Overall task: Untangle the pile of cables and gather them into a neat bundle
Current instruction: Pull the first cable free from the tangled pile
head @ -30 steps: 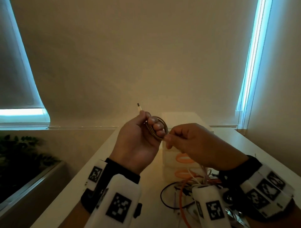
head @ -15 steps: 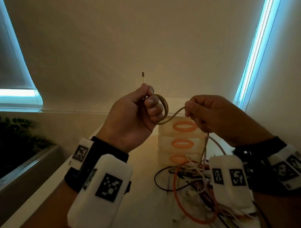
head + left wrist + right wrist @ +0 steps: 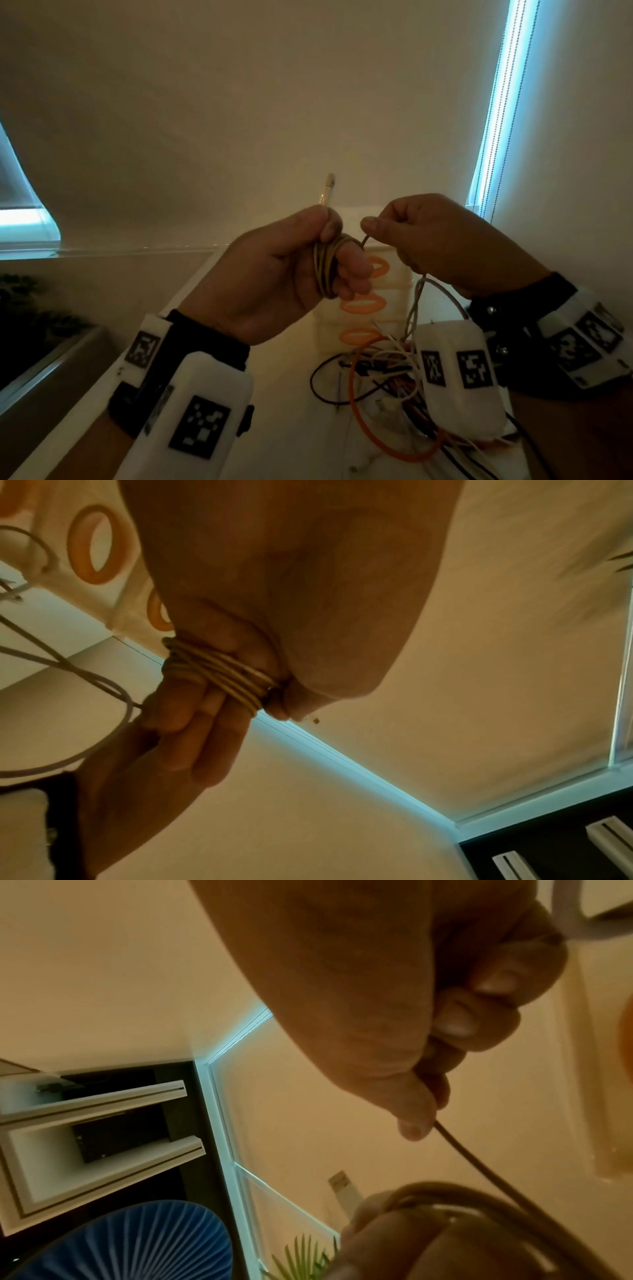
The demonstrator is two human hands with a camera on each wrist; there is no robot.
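Note:
My left hand (image 3: pixel 329 260) is raised over the table with several turns of a tan cable (image 3: pixel 325 267) coiled round its fingers; the cable's plug end (image 3: pixel 328 188) sticks up past the thumb. In the left wrist view the coil (image 3: pixel 222 677) crosses the fingers. My right hand (image 3: pixel 376 226) pinches the same cable just right of the coil, thumb and forefinger on it (image 3: pixel 441 1129), and the cable runs down from that hand to the tangled pile of cables (image 3: pixel 387 387) on the table. An orange cable loop (image 3: pixel 383 428) lies in the pile.
A white drawer unit with orange ring handles (image 3: pixel 363 305) stands on the white table (image 3: pixel 274 445) behind the pile. The table's left edge drops to a ledge with a dark plant (image 3: pixel 24 308). Walls and window blinds close in behind and on the right.
My right hand has swung back in toward the left hand, laying another turn of cable on the coil. Both hands sit slightly lower in the picture.

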